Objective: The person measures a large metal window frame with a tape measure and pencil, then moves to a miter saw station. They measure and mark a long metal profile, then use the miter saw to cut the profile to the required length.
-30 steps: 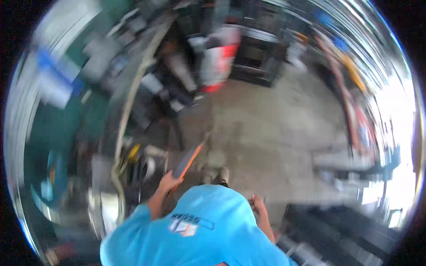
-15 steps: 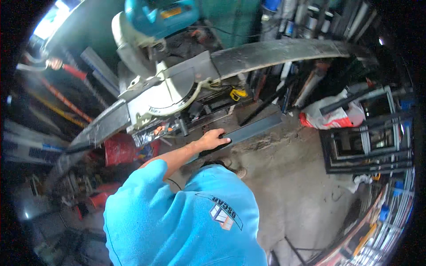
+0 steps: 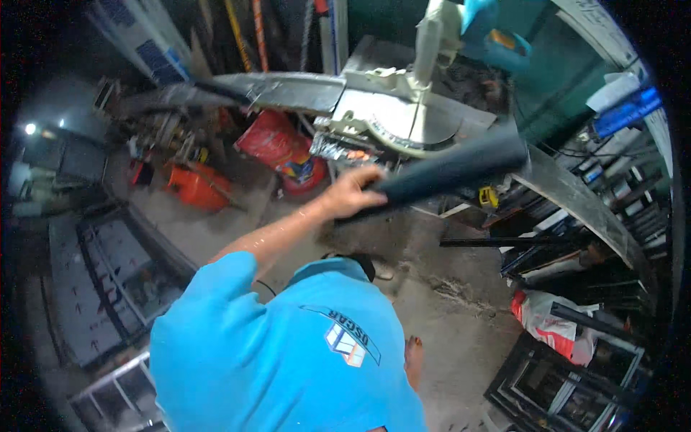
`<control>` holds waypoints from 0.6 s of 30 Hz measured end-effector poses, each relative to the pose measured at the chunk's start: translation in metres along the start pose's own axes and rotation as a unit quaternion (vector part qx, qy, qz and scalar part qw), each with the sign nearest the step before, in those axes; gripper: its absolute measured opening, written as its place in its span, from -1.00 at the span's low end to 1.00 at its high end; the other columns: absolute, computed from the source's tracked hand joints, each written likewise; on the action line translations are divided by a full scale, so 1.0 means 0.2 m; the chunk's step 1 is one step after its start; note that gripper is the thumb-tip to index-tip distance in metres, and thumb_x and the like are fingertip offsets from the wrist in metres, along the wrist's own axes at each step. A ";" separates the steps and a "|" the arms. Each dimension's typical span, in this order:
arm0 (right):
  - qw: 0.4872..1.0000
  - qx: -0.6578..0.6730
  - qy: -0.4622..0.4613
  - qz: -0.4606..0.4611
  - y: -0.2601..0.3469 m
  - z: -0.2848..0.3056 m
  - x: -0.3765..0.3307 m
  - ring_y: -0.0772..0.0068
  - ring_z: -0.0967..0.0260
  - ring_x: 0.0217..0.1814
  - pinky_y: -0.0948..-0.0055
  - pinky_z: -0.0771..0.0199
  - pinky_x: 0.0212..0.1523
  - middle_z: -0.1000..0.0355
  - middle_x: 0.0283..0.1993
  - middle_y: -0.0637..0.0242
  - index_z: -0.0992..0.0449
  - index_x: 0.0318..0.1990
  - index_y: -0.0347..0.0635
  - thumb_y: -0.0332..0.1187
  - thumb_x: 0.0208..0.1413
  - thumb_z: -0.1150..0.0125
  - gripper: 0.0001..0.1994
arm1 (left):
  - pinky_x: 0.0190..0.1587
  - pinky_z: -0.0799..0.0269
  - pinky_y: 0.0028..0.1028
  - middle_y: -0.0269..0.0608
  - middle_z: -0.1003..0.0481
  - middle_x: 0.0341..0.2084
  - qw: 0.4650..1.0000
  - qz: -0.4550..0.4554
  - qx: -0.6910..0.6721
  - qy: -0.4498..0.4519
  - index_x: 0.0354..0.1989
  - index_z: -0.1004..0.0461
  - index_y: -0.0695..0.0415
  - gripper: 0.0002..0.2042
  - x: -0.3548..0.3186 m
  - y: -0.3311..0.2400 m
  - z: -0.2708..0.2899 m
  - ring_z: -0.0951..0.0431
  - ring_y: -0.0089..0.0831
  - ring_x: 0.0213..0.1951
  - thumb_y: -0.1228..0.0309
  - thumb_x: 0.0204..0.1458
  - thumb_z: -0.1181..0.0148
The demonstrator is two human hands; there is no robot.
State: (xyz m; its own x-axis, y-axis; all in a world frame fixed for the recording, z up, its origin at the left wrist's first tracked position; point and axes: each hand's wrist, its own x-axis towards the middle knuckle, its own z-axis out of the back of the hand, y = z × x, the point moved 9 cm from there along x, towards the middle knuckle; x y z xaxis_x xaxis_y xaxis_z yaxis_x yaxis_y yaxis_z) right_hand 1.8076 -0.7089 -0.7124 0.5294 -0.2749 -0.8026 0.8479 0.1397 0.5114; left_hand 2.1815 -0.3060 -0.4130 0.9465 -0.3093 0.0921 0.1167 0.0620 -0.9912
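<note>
Fingers of the left hand (image 3: 350,193) wrap one end of a dark metal bar (image 3: 450,169) pointing toward two o'clock, likely stiff and end-heavy; right hand unseen.

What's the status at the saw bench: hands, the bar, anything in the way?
Left hand gripping dark metal bar. Right hand not in view. Bar held above floor, in front of mitre saw. Nothing visibly blocking.
</note>
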 end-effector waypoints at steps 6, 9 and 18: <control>0.998 0.030 0.053 -0.003 -0.34 0.11 0.57 0.27 -0.47 -0.31 0.27 -0.50 -0.36 -0.50 -0.18 0.16 -0.34 0.04 -0.21 -0.09 0.34 0.09 -0.63 | -0.19 -0.35 -0.63 -0.48 -0.46 -0.33 0.922 -0.148 0.056 -0.352 -0.09 -0.46 0.10 -0.68 -0.22 -0.44 0.88 -0.40 -0.70 -0.28 0.51 -0.02 -0.40; 0.998 0.066 0.013 -0.006 -0.03 0.16 0.47 0.29 -0.44 -0.33 0.29 -0.51 -0.39 -0.46 -0.19 0.16 -0.31 0.12 -0.23 -0.14 0.33 0.07 -0.62 | -0.19 -0.40 -0.60 -0.44 -0.52 -0.29 0.893 -0.202 0.075 -0.396 -0.07 -0.47 0.10 -0.73 -0.35 -0.60 1.14 -0.47 -0.65 -0.27 0.54 0.06 -0.31; 0.989 -0.067 0.124 -0.049 -0.01 -0.24 0.45 0.43 -0.31 -0.59 0.37 -0.31 -0.65 -0.41 -0.51 0.33 -0.46 -0.23 -0.15 -0.19 0.27 0.02 -0.76 | -0.09 -0.42 -0.48 -0.33 -0.58 -0.21 0.886 -0.053 0.113 -0.446 -0.03 -0.51 0.17 -0.72 -0.34 -0.30 1.52 -0.54 -0.52 -0.22 0.44 0.08 -0.30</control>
State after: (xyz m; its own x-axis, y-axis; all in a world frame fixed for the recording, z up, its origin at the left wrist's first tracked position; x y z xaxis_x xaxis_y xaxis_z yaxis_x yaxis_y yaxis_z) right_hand 1.8544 -0.6876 -0.8003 0.4206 -0.0535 -0.9057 0.8831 0.2527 0.3952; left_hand 2.2016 -0.0001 -0.3320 0.7758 0.5427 0.3218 0.1816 0.2963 -0.9377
